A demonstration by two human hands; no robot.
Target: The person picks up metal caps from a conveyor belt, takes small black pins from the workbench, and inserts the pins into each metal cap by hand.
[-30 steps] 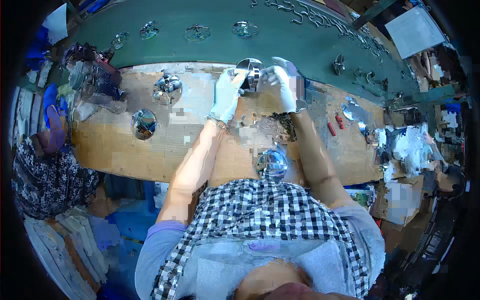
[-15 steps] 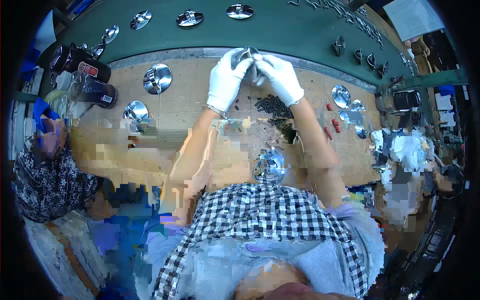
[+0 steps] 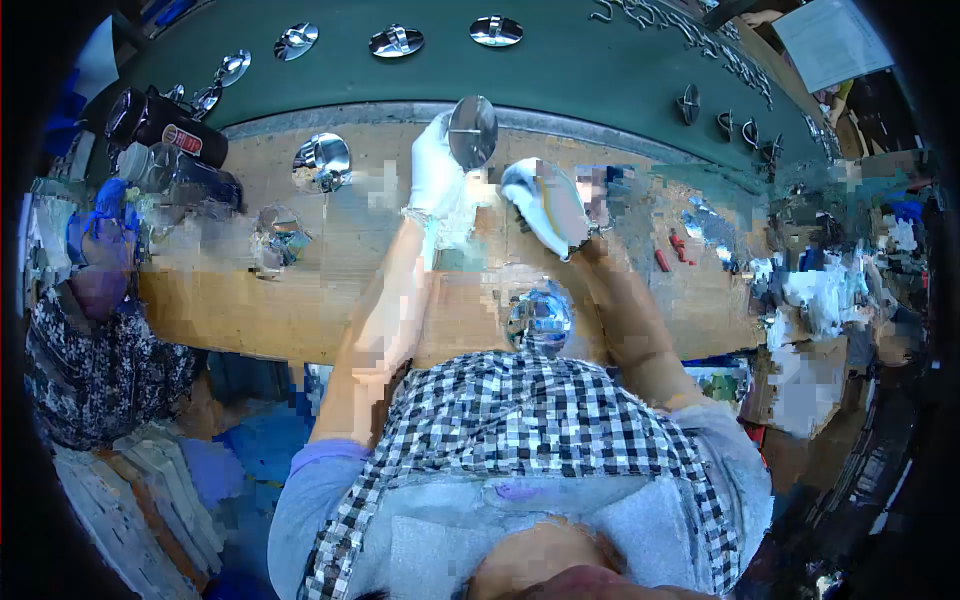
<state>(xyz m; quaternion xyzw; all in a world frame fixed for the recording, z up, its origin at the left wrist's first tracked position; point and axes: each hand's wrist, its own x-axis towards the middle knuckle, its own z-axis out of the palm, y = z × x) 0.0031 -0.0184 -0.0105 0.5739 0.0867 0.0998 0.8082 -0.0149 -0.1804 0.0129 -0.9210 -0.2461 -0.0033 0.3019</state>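
Observation:
My left hand (image 3: 436, 165), in a white glove, grips a round polished metal disc (image 3: 473, 133) and holds it up at the far edge of the bench; a thin straight bar shows across its face. Lower and to the right, my gloved right hand (image 3: 545, 205) is apart from the disc, over the spot where small black pieces lie; only a few dark bits show beside its fingers. Motion and block smear hide what these fingers do. Another shiny disc (image 3: 540, 316) sits near my apron, its outline broken up by the picture.
Behind the wooden bench (image 3: 240, 310) runs a green belt (image 3: 590, 75) with several shiny discs and curved metal pieces. At the left are a disc (image 3: 322, 160) and dark bottles (image 3: 165, 128). Red pieces (image 3: 680, 248) lie right. Another person's patterned clothing (image 3: 105, 365) shows far left.
My hands have parted. The left still holds the disc, now turned face toward me; the right has moved down, toward the black pieces. The belt's discs have shifted slightly right.

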